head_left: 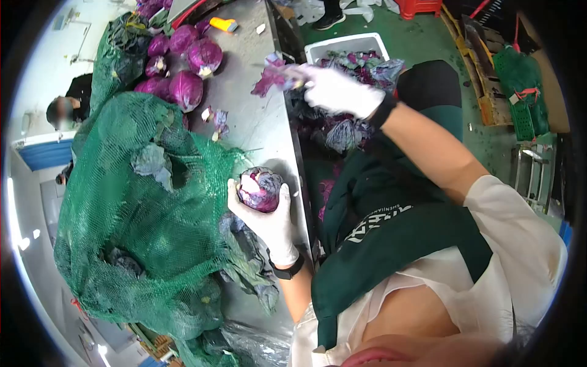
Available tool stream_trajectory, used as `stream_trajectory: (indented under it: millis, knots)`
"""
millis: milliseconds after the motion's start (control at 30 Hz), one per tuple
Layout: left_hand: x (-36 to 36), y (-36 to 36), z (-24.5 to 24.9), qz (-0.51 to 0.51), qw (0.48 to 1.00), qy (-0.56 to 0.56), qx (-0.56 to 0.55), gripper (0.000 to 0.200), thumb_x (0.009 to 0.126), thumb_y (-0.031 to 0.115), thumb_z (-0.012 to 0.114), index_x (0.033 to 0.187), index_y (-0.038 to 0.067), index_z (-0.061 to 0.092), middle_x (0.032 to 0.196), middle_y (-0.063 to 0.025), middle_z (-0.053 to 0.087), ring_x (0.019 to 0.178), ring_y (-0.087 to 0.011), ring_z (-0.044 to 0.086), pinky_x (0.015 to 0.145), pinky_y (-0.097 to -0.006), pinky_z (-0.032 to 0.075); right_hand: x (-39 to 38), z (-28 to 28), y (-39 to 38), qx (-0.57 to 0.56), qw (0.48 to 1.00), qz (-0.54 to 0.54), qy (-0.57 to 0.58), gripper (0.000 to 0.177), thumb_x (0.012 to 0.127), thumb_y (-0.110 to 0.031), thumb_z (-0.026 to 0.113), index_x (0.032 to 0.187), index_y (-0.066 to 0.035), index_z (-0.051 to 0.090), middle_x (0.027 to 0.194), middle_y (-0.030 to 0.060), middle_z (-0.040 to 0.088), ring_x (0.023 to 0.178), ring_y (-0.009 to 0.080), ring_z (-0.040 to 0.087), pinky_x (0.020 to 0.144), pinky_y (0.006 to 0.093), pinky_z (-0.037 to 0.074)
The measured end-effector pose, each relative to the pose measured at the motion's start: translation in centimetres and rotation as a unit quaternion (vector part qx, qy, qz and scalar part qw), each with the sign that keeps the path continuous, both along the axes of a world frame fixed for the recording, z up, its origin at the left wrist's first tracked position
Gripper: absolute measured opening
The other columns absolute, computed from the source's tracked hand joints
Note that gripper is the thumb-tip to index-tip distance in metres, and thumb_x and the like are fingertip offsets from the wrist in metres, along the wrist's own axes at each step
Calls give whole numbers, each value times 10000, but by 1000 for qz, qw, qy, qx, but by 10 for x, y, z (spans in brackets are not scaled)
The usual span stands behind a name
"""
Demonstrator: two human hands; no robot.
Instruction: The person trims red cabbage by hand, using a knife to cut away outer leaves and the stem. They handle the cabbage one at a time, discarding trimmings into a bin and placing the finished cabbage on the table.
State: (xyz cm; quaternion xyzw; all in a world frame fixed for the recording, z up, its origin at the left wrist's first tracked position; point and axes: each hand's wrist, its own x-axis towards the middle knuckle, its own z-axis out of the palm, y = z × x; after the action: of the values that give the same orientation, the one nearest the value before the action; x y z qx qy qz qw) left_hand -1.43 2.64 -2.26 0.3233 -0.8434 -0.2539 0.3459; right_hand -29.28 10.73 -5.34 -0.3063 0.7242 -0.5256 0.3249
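My left hand (266,223), in a white glove, cups a red cabbage (260,189) over the metal table (247,125). Pale trimmed patches show on the cabbage's upper side. My right hand (339,92), also gloved in white and smeared by motion, is closed at the table's edge near a white crate (354,43). A torn purple cabbage leaf (269,76) sticks out from its fingers; I cannot tell whether a tool is in that grip too. Loose outer leaves (251,260) lie below my left hand.
A large green mesh sack (153,226) with cabbages inside covers the table's left side. Several purple cabbages (186,88) sit farther up, near a yellow-orange object (223,24). Discarded leaves (345,131) fill the space beside my legs. Another person (76,98) is at the far left.
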Motion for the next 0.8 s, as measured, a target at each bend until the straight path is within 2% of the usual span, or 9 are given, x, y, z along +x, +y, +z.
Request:
stream_trajectory:
  millis: [33, 100, 167, 200, 300, 333, 433, 767, 800]
  knots:
    - [2, 3, 0, 0, 999, 19, 42, 916, 705, 101, 850, 1450, -17, 330, 1393, -185, 416, 1311, -306, 411, 1144, -420, 306, -10, -3, 12, 85, 955, -19, 284, 302, 844, -116, 518, 1120, -78, 634, 776, 143, 688, 625, 285, 670, 555, 429, 524]
    - [7, 9, 2, 3, 996, 33, 87, 932, 708, 102, 853, 1461, -8, 315, 1399, -180, 410, 1320, -299, 405, 1149, -415, 302, -21, -5, 36, 275, 855, -12, 440, 195, 859, -172, 534, 908, -54, 682, 842, 158, 707, 751, 314, 707, 678, 444, 568]
    - [0, 14, 7, 35, 997, 8, 73, 938, 709, 124, 855, 1460, -9, 308, 1405, -202, 401, 1327, -319, 400, 1151, -433, 299, -5, 22, 39, 236, 897, -18, 372, 293, 885, -183, 494, 1074, -105, 703, 816, 169, 702, 761, 344, 699, 713, 464, 564]
    - [-2, 17, 11, 34, 996, 6, 76, 938, 709, 124, 855, 1460, -9, 308, 1405, -202, 401, 1327, -319, 400, 1151, -433, 299, 9, 13, 40, 76, 908, -9, 413, 291, 872, -171, 514, 1083, -118, 708, 793, 168, 695, 734, 346, 694, 713, 439, 564]
    - [-8, 20, 23, 30, 995, -85, -39, 929, 704, 149, 857, 1446, -16, 323, 1400, -227, 400, 1319, -344, 403, 1147, -462, 304, 70, 45, 28, -37, 972, 130, 192, 276, 898, -283, 604, 1083, -99, 691, 774, 131, 704, 640, 305, 678, 634, 386, 558]
    - [-7, 22, 26, 33, 990, -127, -59, 955, 680, 162, 873, 1439, -28, 326, 1404, -237, 391, 1325, -364, 390, 1140, -464, 312, 86, 45, 24, -53, 984, 170, 3, 364, 913, -357, 618, 1155, -89, 667, 764, 133, 699, 637, 296, 677, 630, 383, 550]
    - [-6, 29, 25, 25, 982, -158, -96, 948, 669, 135, 883, 1423, -48, 338, 1418, -260, 387, 1326, -410, 397, 1128, -468, 339, 109, 37, 6, -80, 977, 195, 18, 400, 914, -383, 663, 1158, -69, 615, 792, 138, 648, 561, 230, 617, 574, 354, 500]
    - [2, 32, 2, -10, 992, -42, -115, 909, 648, 95, 910, 1379, -33, 384, 1386, -242, 478, 1305, -371, 475, 1126, -446, 359, 113, 29, 5, -94, 963, 204, 150, 328, 912, -340, 634, 964, -16, 633, 764, 212, 635, 678, 407, 612, 629, 433, 491]
    - [2, 32, 2, -10, 993, -43, -114, 909, 648, 95, 910, 1379, -33, 384, 1386, -242, 478, 1305, -371, 475, 1126, -446, 359, 119, 24, 2, -133, 965, 152, 169, 300, 866, -283, 630, 754, -4, 625, 649, 189, 608, 584, 380, 602, 578, 434, 495]
